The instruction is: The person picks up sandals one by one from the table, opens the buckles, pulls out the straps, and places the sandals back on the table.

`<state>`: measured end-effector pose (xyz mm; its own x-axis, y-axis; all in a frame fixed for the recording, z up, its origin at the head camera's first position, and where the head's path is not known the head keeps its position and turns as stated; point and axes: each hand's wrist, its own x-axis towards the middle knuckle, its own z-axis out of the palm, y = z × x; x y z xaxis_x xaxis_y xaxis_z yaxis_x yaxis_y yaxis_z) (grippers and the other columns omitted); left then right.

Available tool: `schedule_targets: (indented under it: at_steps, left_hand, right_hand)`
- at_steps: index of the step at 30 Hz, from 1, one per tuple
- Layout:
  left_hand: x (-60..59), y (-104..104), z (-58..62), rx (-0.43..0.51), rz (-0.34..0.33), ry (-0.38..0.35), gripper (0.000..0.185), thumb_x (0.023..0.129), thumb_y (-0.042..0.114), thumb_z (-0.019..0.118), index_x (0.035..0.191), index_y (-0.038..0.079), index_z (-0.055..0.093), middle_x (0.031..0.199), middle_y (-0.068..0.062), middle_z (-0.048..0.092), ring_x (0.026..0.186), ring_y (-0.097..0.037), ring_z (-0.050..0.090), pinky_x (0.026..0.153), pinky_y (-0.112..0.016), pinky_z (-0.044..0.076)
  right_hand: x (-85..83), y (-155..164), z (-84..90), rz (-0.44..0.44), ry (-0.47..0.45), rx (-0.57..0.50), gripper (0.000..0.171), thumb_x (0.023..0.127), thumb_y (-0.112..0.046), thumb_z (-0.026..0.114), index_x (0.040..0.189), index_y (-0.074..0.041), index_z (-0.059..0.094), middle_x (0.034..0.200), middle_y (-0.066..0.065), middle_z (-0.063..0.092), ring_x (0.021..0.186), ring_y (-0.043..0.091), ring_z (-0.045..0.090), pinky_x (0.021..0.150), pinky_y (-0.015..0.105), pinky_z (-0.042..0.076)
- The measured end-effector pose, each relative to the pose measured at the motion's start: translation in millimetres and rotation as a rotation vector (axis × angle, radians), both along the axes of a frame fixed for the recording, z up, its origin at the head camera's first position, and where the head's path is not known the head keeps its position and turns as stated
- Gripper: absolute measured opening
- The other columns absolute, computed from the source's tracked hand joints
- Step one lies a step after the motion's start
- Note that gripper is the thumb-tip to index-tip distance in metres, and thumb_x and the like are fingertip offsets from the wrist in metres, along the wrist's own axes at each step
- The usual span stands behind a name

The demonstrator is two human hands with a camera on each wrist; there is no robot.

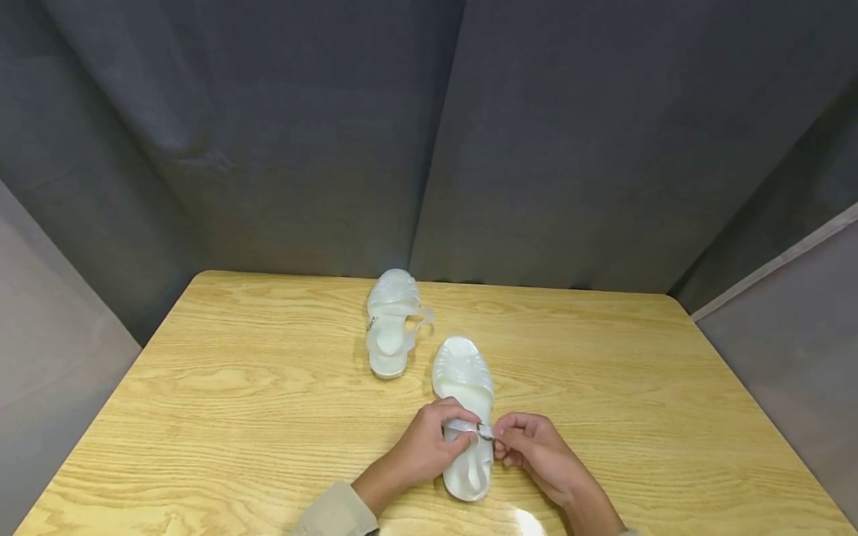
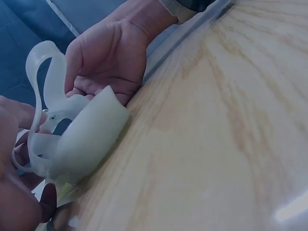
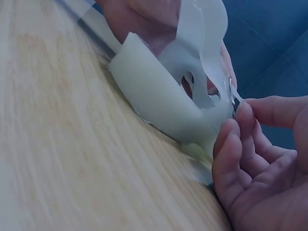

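A pearly white jelly sandal [image 1: 462,365] lies sole down on the table, toe pointing away from me. Across its middle runs a strap [image 1: 459,425] with a metal buckle [image 1: 484,432]. My left hand [image 1: 429,443] pinches the strap beside the buckle between thumb and fingers. From the right side, my right hand [image 1: 541,455] pinches the strap's end with thumb and forefinger, close to the buckle. The heel of the sandal [image 3: 154,91] faces the camera in the right wrist view, where the fingers partly cover the buckle.
A second white sandal [image 1: 394,290] lies farther back and to the left, its strap [image 1: 424,320] undone and sticking out to the right. The wooden table [image 1: 234,387] ends in front of dark grey curtains [image 1: 322,149].
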<state>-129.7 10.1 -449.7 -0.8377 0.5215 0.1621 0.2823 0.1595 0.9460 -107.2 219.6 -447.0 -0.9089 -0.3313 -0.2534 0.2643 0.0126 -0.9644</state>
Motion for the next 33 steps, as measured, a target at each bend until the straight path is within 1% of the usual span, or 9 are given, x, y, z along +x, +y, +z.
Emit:
schedule_targets:
  at_steps: [3,9,14,21,26,29,33]
  left_hand:
    - [0.2,1,0.7,-0.002,0.001,-0.013,0.016,0.086,0.012,0.067,0.101,0.010,0.070,0.095,0.005,0.063,0.097,-0.008,0.056,0.094,-0.025,0.043]
    - [-0.6,2,-0.9,-0.012,0.009,-0.013,0.016,0.085,0.010,0.067,0.101,0.009,0.070,0.095,0.006,0.063,0.098,-0.008,0.056,0.094,-0.026,0.043]
    - [-0.2,4,-1.4,-0.014,0.009,0.011,0.016,0.086,0.008,0.066,0.101,0.008,0.069,0.095,0.006,0.063,0.098,-0.008,0.055,0.094,-0.025,0.043]
    - [0.2,5,-1.5,-0.024,0.002,0.031,0.016,0.086,0.009,0.065,0.102,0.010,0.070,0.095,0.007,0.063,0.098,-0.006,0.055,0.094,-0.026,0.043]
    - [1.1,3,0.5,-0.017,0.000,0.014,0.017,0.086,0.012,0.066,0.103,0.011,0.070,0.096,0.006,0.063,0.098,-0.007,0.056,0.093,-0.025,0.043]
    - [1.1,1,-0.1,-0.006,-0.007,-0.001,0.018,0.087,0.014,0.066,0.104,0.010,0.070,0.096,0.005,0.063,0.097,-0.007,0.056,0.091,-0.024,0.043]
    - [-0.2,1,-2.8,0.008,-0.017,-0.009,0.019,0.087,0.014,0.066,0.105,0.008,0.069,0.097,0.005,0.063,0.097,-0.007,0.056,0.092,-0.024,0.044]
  right_hand:
    - [0.6,-3,0.1,-0.026,0.008,0.018,0.013,0.091,-0.018,0.059,0.088,-0.004,0.059,0.075,-0.002,0.059,0.070,0.010,0.058,0.062,0.020,0.048]
    - [0.4,-7,1.1,-0.038,0.028,0.040,0.012,0.092,-0.013,0.057,0.089,-0.002,0.058,0.074,-0.003,0.058,0.069,0.010,0.057,0.061,0.020,0.047]
    - [1.1,-9,2.0,-0.039,0.031,0.050,0.012,0.093,-0.013,0.056,0.090,-0.002,0.057,0.074,-0.003,0.057,0.069,0.010,0.057,0.061,0.021,0.047]
    - [1.9,-14,2.6,-0.076,0.051,0.093,0.014,0.092,-0.014,0.057,0.089,0.000,0.058,0.072,-0.003,0.056,0.066,0.009,0.054,0.059,0.021,0.046]
    - [2.0,-15,2.3,-0.098,0.039,0.114,0.016,0.090,-0.015,0.060,0.090,0.001,0.060,0.072,-0.002,0.057,0.066,0.010,0.054,0.059,0.022,0.047]
    - [1.5,-11,2.0,-0.083,0.020,0.083,0.016,0.090,-0.015,0.060,0.091,0.001,0.060,0.073,-0.002,0.059,0.067,0.010,0.056,0.061,0.021,0.048]
    - [1.2,-3,-0.1,-0.014,0.013,0.018,0.014,0.092,-0.016,0.058,0.090,-0.002,0.059,0.075,-0.002,0.060,0.069,0.009,0.057,0.061,0.020,0.048]
